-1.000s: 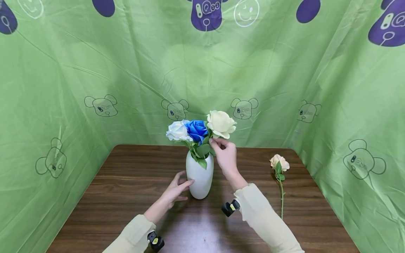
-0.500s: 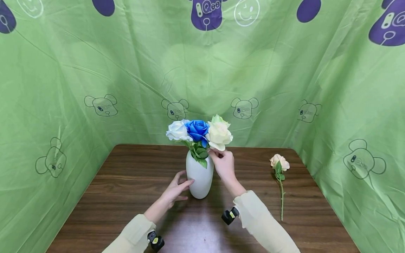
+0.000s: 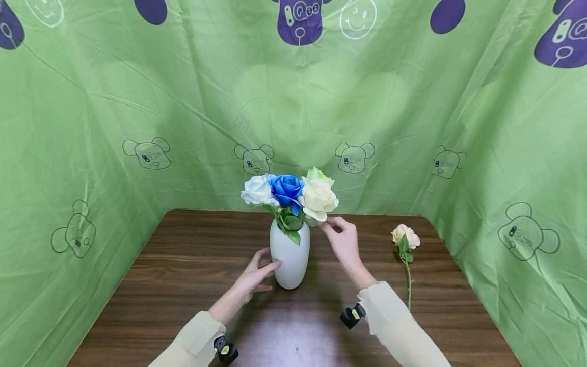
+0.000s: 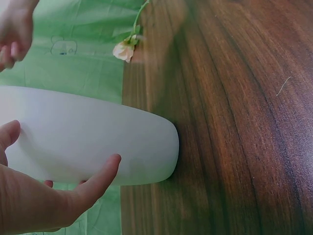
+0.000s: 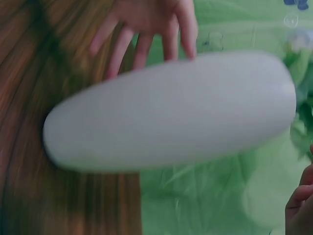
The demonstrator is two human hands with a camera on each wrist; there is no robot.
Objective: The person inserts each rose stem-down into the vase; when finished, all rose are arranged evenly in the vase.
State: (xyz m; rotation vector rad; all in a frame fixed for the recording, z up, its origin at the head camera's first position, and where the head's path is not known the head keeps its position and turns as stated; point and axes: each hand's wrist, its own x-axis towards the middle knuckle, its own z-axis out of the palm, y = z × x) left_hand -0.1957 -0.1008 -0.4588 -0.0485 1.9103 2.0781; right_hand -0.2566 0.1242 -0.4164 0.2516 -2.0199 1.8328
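Note:
A white vase point(image 3: 290, 257) stands upright on the table with several roses in it. A pale blue-white rose point(image 3: 258, 190), a blue rose point(image 3: 287, 191), a cream rose point(image 3: 318, 198) and a greenish one point(image 3: 319, 175) crowd over its mouth. My left hand point(image 3: 254, 275) rests at the vase's lower left side; its thumb lies on the front, and its spread fingers point(image 5: 142, 49) touch the far side in the right wrist view. My right hand point(image 3: 341, 240) is just right of and below the cream rose, thumb and forefinger close together near a leaf, no stem visible between them.
A peach rose point(image 3: 405, 237) lies on the right part of the brown wooden table point(image 3: 202, 244), its stem pointing toward the front. A green patterned cloth point(image 3: 293, 102) hangs behind and along both sides. A small black wrist camera point(image 3: 352, 316) is on each sleeve.
The cream rose has come down into the vase, and the greenish rose behind it now shows. My right hand went down with it, then drew away to the right. My left hand stays put.

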